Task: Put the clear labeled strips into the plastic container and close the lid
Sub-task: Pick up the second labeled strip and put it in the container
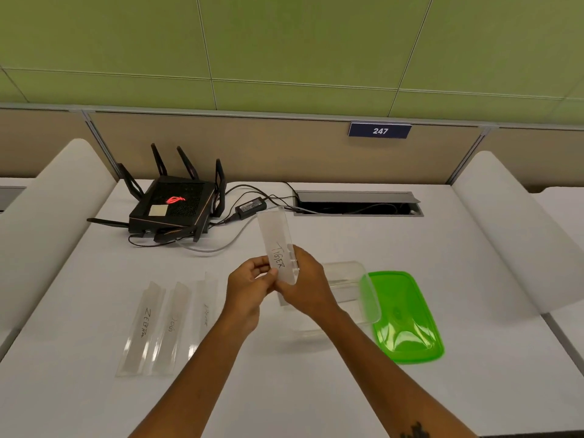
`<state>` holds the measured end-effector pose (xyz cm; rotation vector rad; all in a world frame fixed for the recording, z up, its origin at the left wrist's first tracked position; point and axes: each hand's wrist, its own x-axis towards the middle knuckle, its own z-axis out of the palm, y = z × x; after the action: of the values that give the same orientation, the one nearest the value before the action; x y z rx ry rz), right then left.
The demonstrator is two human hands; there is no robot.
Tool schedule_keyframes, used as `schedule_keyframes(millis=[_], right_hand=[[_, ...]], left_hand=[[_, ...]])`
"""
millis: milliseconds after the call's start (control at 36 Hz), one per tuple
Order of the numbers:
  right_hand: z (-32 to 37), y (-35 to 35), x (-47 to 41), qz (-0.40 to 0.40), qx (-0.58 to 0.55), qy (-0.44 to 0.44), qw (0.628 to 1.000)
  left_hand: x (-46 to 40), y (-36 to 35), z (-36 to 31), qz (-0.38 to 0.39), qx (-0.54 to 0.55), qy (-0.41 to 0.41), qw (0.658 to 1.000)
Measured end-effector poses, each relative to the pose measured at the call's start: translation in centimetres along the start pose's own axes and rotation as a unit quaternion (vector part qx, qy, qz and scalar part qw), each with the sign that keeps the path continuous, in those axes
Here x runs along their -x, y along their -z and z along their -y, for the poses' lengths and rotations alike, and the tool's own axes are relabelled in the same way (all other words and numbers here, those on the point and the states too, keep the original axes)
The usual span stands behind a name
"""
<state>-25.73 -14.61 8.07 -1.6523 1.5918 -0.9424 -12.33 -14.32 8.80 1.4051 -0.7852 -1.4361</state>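
A clear strip labelled TIGER (275, 238) stands nearly upright above the table, held at its lower end by both hands. My left hand (249, 289) pinches its left edge and my right hand (308, 284) grips its right side. Three more clear strips lie side by side on the table to the left: ZEBRA (141, 327), DOG (172, 324) and a third (205, 311) partly hidden by my left forearm. The clear plastic container (354, 286) sits open just right of my hands. Its green lid (404, 314) lies flat beside it on the right.
A black router (172, 205) with antennas, a power adapter (251, 207) and cables sit at the back left of the white table (316, 390). A cable hatch (357, 202) is set in the table at the back. White dividers stand at both sides.
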Motion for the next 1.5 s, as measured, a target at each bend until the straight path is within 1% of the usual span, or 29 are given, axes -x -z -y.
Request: schedule_keyframes(millis=[167,306,417,528,639,750,833,917,1028,1111,1167,1250,1361,1500], right_hand=[[-0.8,2.7,-0.2,-0.008,0.042,0.017,0.999],[-1.9,5.1,-0.4,-0.003,0.072,0.033,0.997],[-3.4,7.7,-0.8,0.024,0.146,0.028,0.989],[-5.3,10.0,-1.2,0.071,0.242,0.026,0.967],[-7.0,11.3,-1.8,0.103,0.307,0.035,0.946],[-8.5,11.8,-2.3,0.134,0.343,0.052,0.928],[-9.7,11.7,-2.7,0.148,0.369,0.077,0.914],[-10.7,11.3,-3.2,0.159,0.385,0.1,0.904],[-11.7,10.7,-3.6,0.181,0.4,0.119,0.891],[-12.2,10.3,-4.1,0.185,0.414,0.138,0.881],[-12.4,10.0,-4.4,0.184,0.423,0.151,0.875],[-12.7,9.5,-4.6,0.178,0.432,0.168,0.868],[-13.1,8.9,-4.3,0.187,0.417,0.174,0.872],[-14.3,8.4,-4.3,0.205,0.408,0.164,0.874]], left_hand=[[0.5,-2.0,-0.1,0.048,0.043,0.014,0.998],[0.9,-3.3,-0.5,0.079,0.016,0.0,0.997],[0.7,-4.1,-1.0,0.046,-0.024,-0.037,0.998],[0.1,-4.4,-1.2,-0.009,-0.076,-0.075,0.994],[0.2,-4.7,-1.0,-0.008,-0.155,-0.103,0.983],[0.7,-5.3,-0.3,0.005,-0.223,-0.113,0.968],[0.9,-5.7,0.8,0.012,-0.274,-0.097,0.957],[1.1,-5.9,1.8,0.014,-0.303,-0.078,0.95],[1.4,-6.2,2.8,-0.004,-0.338,-0.053,0.94],[1.3,-6.3,3.5,-0.005,-0.363,-0.012,0.932],[1.1,-6.3,4.0,-0.005,-0.367,0.019,0.93],[0.8,-6.5,4.4,-0.011,-0.363,0.043,0.931],[0.4,-6.5,4.8,-0.019,-0.351,0.057,0.934],[0.2,-7.1,4.9,-0.002,-0.339,0.093,0.936]])
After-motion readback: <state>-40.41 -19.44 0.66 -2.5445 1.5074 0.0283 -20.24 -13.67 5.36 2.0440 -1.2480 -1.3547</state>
